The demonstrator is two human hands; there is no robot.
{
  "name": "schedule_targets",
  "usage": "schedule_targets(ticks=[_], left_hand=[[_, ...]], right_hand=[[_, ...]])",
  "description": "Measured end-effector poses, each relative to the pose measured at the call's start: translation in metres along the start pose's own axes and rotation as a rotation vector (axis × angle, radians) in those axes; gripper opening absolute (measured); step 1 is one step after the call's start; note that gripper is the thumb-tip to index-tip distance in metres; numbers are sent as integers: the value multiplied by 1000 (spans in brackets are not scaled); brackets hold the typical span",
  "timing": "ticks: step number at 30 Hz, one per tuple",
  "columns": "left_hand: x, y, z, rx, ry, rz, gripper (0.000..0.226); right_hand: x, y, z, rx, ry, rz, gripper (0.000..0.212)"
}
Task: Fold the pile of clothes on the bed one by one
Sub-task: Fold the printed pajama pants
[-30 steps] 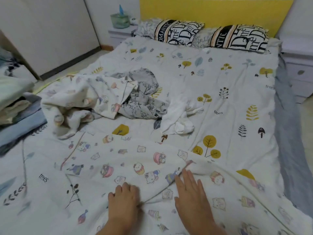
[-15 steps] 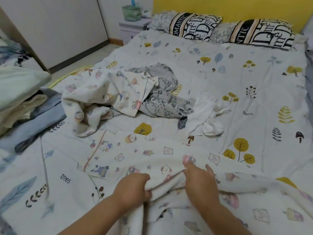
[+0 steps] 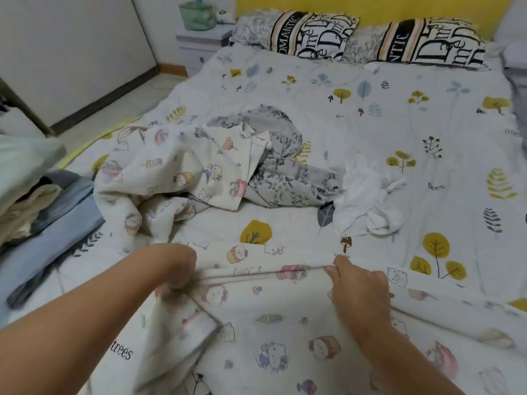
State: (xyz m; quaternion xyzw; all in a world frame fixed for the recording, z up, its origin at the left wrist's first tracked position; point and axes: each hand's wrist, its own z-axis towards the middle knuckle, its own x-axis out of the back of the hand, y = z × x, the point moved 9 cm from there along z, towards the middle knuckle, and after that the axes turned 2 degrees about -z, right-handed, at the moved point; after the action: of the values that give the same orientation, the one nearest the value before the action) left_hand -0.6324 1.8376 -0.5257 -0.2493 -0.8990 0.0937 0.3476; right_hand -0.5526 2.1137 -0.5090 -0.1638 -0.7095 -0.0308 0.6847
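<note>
Meanwhile, a cartoon-print garment (image 3: 271,317) was pinched along its fold by left hand (image 3: 176,269) and right hand (image 3: 358,283); beyond them, a pile (image 3: 228,169) was left unfolded.

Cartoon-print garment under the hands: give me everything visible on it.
The cartoon-print garment is cream, soft woven-looking cloth dotted with small cat, bear and cupcake figures, with a thin dark piped edge. It lies spread across the near part of the bedspread, partly wrinkled. The left hand grips a bunched part of that edge; the right hand pinches it farther along, so the edge runs taut between them. Its near end runs out of frame.
</note>
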Motion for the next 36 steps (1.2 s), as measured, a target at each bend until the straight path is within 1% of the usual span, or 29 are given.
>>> schedule_targets(ticks=[1, 3, 4, 5, 6, 8, 10, 12, 13, 14, 15, 17, 18, 19, 20, 21, 23, 24, 25, 26, 28, 30, 32, 33, 34, 35, 36], left_hand=[[12, -11, 6, 49, 134, -35, 26], [30, -34, 14, 157, 397, -117, 22], [32, -41, 15, 189, 480, -146, 20], [28, -46, 21, 196, 524, -177, 20], [18, -49, 30, 190, 530, -218, 23], [-11, -53, 51, 165, 483, -348, 31], [-35, -55, 64, 151, 439, -518, 29], [-46, -56, 70, 138, 450, -594, 30], [-49, -59, 73, 146, 467, -609, 36], [-49, -62, 75, 163, 484, -603, 42], [-47, -63, 76, 171, 510, -559, 42], [-37, -63, 77, 158, 598, -455, 24], [-29, -63, 74, 156, 653, -433, 16], [-21, -63, 72, 154, 698, -425, 13], [-12, -63, 70, 148, 743, -420, 9], [-5, -63, 69, 143, 801, -407, 7], [3, -58, 69, 128, 875, -333, 19], [3, -50, 73, 98, 884, -300, 24], [4, -41, 77, 64, 876, -281, 27], [4, -31, 81, 21, 861, -281, 28], [7, -10, 86, -67, 837, -299, 37], [1, 5, 99, -118, 709, -283, 46], [-3, 10, 106, -112, 586, -180, 45], [-2, 10, 105, -100, 540, -121, 42], [2, 10, 103, -80, 520, -75, 39], [10, 9, 98, -50, 523, -43, 37], [16, 9, 94, -8, 537, -21, 40]], right_hand=[[-3, 1, 4, -26, 11, -3, 19], [-11, 6, 15, -89, 47, -3, 21], [-16, 11, 19, -126, 36, -2, 20], [-25, 15, 23, -147, 12, -2, 23], [-36, 18, 25, -155, -31, -13, 30], [-56, 23, 28, -149, -117, -60, 43], [-63, 31, 29, -144, -130, -141, 44], [-62, 41, 31, -159, -124, -195, 38], [-62, 48, 31, -175, -115, -204, 33], [-61, 54, 32, -186, -104, -220, 30], [-62, 59, 33, -196, -102, -250, 27], [-61, 64, 36, -164, -102, -308, 19], [-57, 65, 40, -130, -54, -319, 9], [-52, 67, 44, -104, 20, -307, 10], [-45, 71, 48, -105, 91, -285, 19], [-39, 75, 52, -130, 133, -250, 23], [-36, 86, 59, -219, 134, -177, 15], [-39, 91, 62, -261, 121, -149, 13], [-45, 96, 64, -288, 109, -139, 20], [-52, 96, 65, -280, 72, -135, 28], [-59, 87, 61, -220, 23, -171, 32], [-67, 83, 58, -163, -34, -256, 34], [-75, 86, 57, -158, -100, -331, 35], [-75, 88, 59, -172, -89, -331, 34], [-71, 87, 62, -190, -33, -308, 28], [-62, 86, 64, -215, 62, -264, 20], [-54, 85, 63, -256, 158, -209, 20]])
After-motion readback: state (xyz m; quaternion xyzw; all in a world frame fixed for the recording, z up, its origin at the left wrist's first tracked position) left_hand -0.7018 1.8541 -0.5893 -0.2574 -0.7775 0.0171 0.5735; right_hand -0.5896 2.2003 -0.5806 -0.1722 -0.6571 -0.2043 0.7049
